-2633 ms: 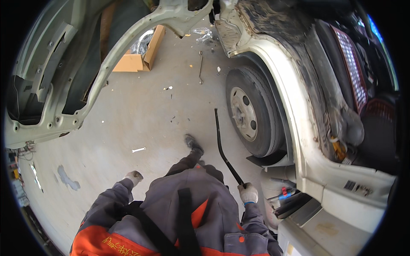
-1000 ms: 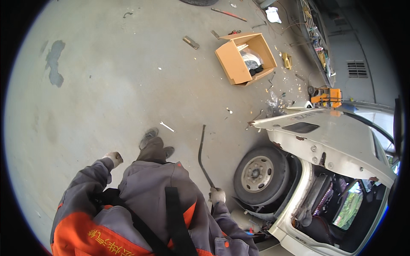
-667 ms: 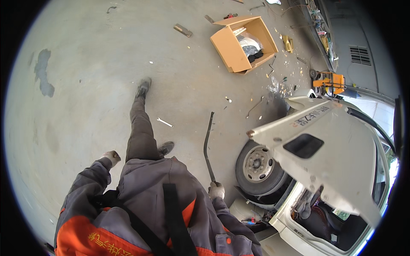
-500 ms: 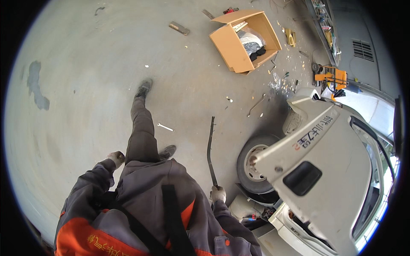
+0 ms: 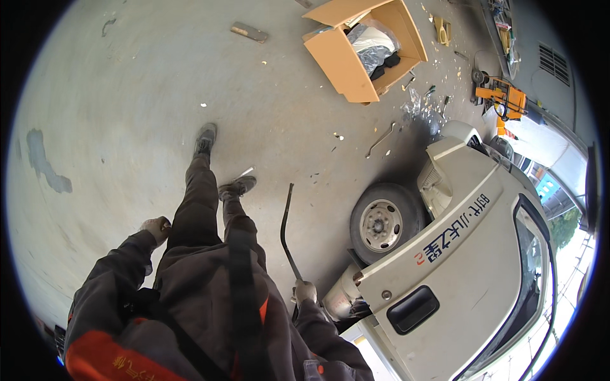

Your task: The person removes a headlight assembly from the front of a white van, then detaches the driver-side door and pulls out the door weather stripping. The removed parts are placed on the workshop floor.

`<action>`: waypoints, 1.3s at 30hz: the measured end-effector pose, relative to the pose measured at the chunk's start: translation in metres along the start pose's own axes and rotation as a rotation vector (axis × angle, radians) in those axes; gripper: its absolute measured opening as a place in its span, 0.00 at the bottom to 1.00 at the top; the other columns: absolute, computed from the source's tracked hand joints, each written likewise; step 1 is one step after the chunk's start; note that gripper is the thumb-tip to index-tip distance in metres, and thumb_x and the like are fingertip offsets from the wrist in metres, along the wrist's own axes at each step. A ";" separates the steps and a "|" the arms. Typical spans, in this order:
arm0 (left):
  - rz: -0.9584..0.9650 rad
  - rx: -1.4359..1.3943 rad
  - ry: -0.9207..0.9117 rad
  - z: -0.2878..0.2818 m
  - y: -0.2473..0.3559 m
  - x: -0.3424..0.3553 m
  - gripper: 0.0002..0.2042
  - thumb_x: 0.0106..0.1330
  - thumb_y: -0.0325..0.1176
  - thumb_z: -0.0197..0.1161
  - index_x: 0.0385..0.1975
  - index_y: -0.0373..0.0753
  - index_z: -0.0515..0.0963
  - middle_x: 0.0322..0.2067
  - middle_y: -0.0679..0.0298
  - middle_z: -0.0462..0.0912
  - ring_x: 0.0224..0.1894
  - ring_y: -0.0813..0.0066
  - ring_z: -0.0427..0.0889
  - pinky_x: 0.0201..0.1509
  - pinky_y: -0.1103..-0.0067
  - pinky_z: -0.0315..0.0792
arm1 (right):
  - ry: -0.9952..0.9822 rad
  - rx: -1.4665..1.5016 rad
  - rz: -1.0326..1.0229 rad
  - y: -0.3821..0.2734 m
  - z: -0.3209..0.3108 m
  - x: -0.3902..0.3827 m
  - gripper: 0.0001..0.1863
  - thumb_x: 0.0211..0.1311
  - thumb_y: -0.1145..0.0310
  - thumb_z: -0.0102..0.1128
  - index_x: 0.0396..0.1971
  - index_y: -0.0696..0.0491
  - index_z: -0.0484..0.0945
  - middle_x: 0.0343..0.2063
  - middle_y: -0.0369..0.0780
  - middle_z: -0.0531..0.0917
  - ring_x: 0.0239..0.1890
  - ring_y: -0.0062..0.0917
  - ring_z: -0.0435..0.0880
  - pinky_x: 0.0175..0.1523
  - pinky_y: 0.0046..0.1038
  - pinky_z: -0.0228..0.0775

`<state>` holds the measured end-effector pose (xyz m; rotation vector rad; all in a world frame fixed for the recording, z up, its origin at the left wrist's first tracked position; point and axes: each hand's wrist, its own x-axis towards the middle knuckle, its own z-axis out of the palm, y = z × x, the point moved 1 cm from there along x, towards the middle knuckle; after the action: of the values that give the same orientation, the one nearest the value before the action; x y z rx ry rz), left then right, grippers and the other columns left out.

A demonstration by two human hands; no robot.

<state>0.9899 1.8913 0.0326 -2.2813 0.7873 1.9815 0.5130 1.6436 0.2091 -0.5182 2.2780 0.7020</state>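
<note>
In my gloved right hand point(image 5: 305, 293) is one end of a long, thin, dark strip point(image 5: 285, 232), slightly bent along its length. It points forward, away from me, over the floor, left of the truck's wheel point(image 5: 381, 223). My gloved left hand point(image 5: 156, 230) hangs beside my left thigh with its fingers curled; whether anything is inside them is hidden. A light-coloured vehicle cab point(image 5: 470, 254) with a dark door handle point(image 5: 413, 310) stands close on my right. A wrench point(image 5: 246, 171) lies on the floor, partly hidden by my right shoe point(image 5: 237, 186).
Ahead stands an open cardboard box point(image 5: 343, 63) with plastic-wrapped things inside. A long-handled tool point(image 5: 380, 140) lies before the wheel. Small debris point(image 5: 416, 101) is scattered right of the box. Farther right is an orange wheeled machine point(image 5: 505, 100). A flat plate point(image 5: 250, 32) lies far ahead.
I have stepped forward, and my right foot now covers part of the wrench. The cab, its wheel and the box appear closer. The dark strip stays in my right hand.
</note>
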 end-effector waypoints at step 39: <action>0.258 0.382 0.146 -0.101 0.096 0.042 0.18 0.64 0.46 0.62 0.42 0.38 0.84 0.41 0.44 0.87 0.49 0.45 0.86 0.56 0.58 0.77 | 0.170 0.401 -0.536 0.116 0.063 -0.040 0.13 0.75 0.60 0.61 0.49 0.52 0.84 0.19 0.34 0.81 0.18 0.16 0.77 0.23 0.25 0.71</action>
<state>1.0490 1.7591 0.0427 -2.1986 1.3987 1.5763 0.5090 1.7786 0.2374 -0.9614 2.2020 -0.0651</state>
